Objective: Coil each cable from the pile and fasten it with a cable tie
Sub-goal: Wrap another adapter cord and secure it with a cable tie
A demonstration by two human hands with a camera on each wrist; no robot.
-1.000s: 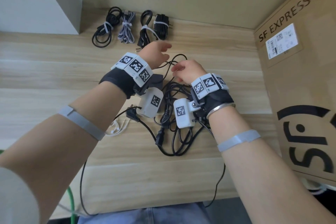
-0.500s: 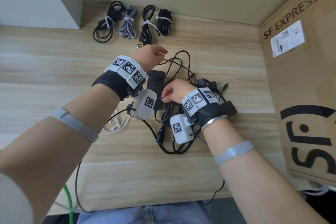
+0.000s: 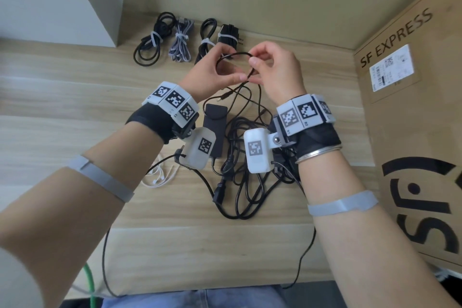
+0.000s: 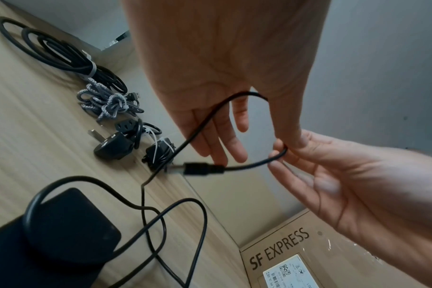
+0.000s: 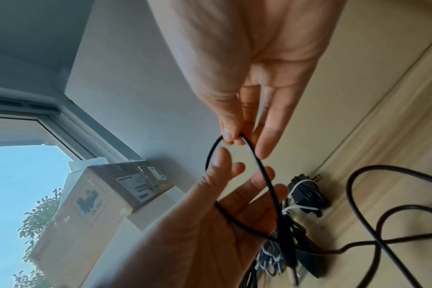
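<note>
I hold a thin black cable [image 3: 233, 53] in a small loop above the table. My left hand [image 3: 217, 71] holds the loop's near side, with the cable running through the crook of its thumb [image 4: 259, 95]. Thumb and forefinger of my right hand [image 3: 253, 57] pinch the top of the loop [image 5: 234, 138]. The cable's USB plug [image 4: 197, 168] hangs below my left fingers. Its free length trails down to the tangled pile of black cables [image 3: 240, 165] under my wrists. A black power brick [image 3: 215, 127] lies in that pile.
Several coiled, tied bundles [image 3: 181, 42] lie in a row by the back wall. Loose white cable ties [image 3: 160, 176] lie left of the pile. A brown SF Express carton [image 3: 405, 120] stands along the right side. A white box [image 3: 62, 0] stands at the back left.
Both hands have risen from the pile and moved toward the back wall. My right hand left the pile and now pinches the thin cable, which is bent into a loop between my hands.
</note>
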